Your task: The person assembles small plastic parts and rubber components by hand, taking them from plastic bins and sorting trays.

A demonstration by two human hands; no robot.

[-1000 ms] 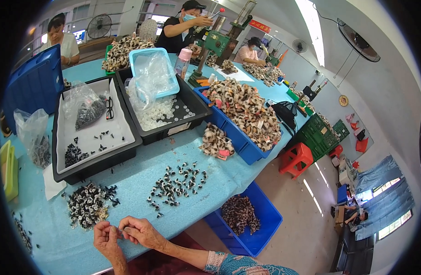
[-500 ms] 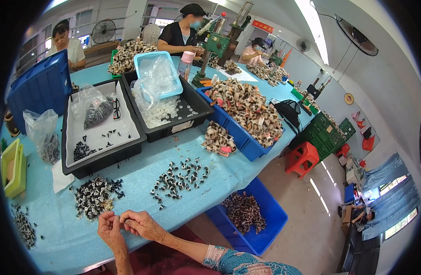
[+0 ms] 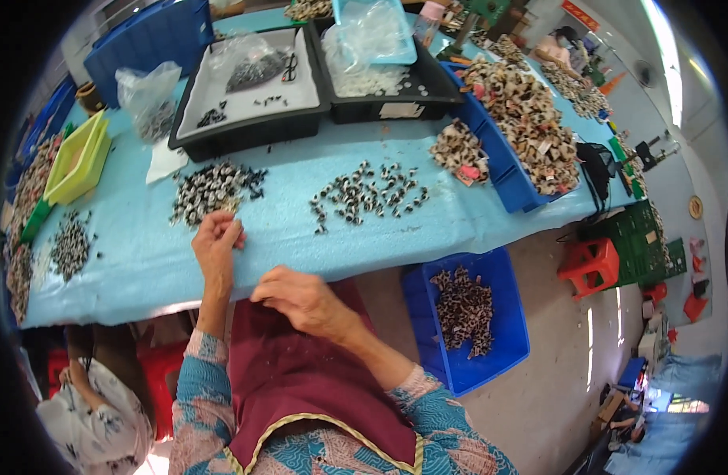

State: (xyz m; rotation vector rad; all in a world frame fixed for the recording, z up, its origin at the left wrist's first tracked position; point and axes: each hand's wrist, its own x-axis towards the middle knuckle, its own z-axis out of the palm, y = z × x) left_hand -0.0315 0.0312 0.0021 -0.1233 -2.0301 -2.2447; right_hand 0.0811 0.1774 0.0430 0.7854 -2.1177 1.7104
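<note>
Left hand (image 3: 217, 237) by small-parts pile (image 3: 209, 188), grip unclear, right hand (image 3: 301, 299) curled

Teal patterned sleeves, maroon apron trimmed yellow.

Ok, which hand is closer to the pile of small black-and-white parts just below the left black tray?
Left. The left hand reaches the pile at its lower edge; the right hand sits back at the table edge, apart from it.
</note>
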